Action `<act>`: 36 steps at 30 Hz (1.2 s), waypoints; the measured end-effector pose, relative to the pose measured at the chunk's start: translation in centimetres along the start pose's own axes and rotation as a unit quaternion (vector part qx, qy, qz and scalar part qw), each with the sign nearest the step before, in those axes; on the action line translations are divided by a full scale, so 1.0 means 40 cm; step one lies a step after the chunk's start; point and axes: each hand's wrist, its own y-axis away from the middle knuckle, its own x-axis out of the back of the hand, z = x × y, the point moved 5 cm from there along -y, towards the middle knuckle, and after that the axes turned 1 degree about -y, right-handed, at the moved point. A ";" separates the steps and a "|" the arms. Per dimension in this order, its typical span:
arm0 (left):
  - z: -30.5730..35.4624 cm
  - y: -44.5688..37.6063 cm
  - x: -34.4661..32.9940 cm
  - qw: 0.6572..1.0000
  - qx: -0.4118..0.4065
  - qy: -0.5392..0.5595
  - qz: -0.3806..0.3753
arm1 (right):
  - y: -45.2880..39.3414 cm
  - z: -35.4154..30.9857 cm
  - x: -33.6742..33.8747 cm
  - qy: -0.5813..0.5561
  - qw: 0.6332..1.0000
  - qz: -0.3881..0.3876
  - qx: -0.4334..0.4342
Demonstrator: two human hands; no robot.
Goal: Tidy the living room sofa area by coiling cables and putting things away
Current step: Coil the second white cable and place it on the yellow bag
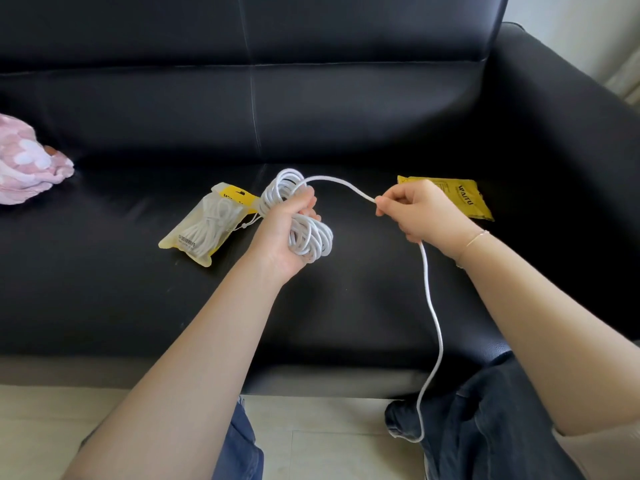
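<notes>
Head view, mid-frame over the sofa: my left hand grips the coiled white cable, my right hand pinches its loose tail, next wrapped round the bundle, I judge.

White cable; black sofa; yellow packet; pink blanket.

Bright daylight, soft shadows, sharp focus (edges bowed by wide-angle).

Black sofa bears two pouches, pink blanket.
</notes>
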 end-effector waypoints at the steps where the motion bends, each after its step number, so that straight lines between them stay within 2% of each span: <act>1: -0.005 0.000 -0.007 0.999 0.004 -0.031 -0.013 | 0.001 -0.007 -0.008 -0.006 1.000 0.013 0.009; 4: -0.022 0.000 -0.022 0.996 0.010 -0.087 -0.034 | 0.011 -0.035 -0.039 0.001 0.999 0.010 0.053; 9: -0.020 0.001 -0.027 0.994 -0.011 -0.102 -0.037 | 0.024 -0.055 -0.071 0.009 0.996 -0.030 0.079; 13: -0.018 0.000 -0.031 0.990 -0.025 -0.131 -0.047 | 0.028 -0.059 -0.072 0.019 0.995 -0.046 0.082; 17: -0.021 -0.007 -0.027 0.990 -0.034 -0.135 -0.022 | 0.027 -0.056 -0.082 -0.005 0.996 -0.067 0.058; 21: -0.005 -0.008 -0.011 0.995 -0.038 -0.087 -0.009 | 0.026 -0.031 -0.083 -0.058 0.986 -0.157 -0.026; 24: 0.027 -0.012 0.007 0.999 -0.037 0.015 -0.018 | 0.032 -0.010 -0.059 -0.066 0.970 -0.229 -0.044; 26: 0.043 -0.011 0.016 0.996 -0.039 0.079 -0.025 | 0.034 -0.001 -0.038 -0.062 0.967 -0.242 -0.040; 28: 0.055 -0.010 0.024 0.994 -0.050 0.089 -0.026 | 0.036 0.005 -0.020 -0.061 0.967 -0.245 -0.036; 32: 0.060 0.002 0.031 0.997 -0.062 0.044 0.006 | 0.034 0.009 -0.007 -0.058 0.972 -0.225 -0.034; 36: 0.050 0.004 0.027 0.985 -0.071 -0.152 0.050 | 0.035 -0.005 -0.019 -0.060 0.979 -0.196 -0.006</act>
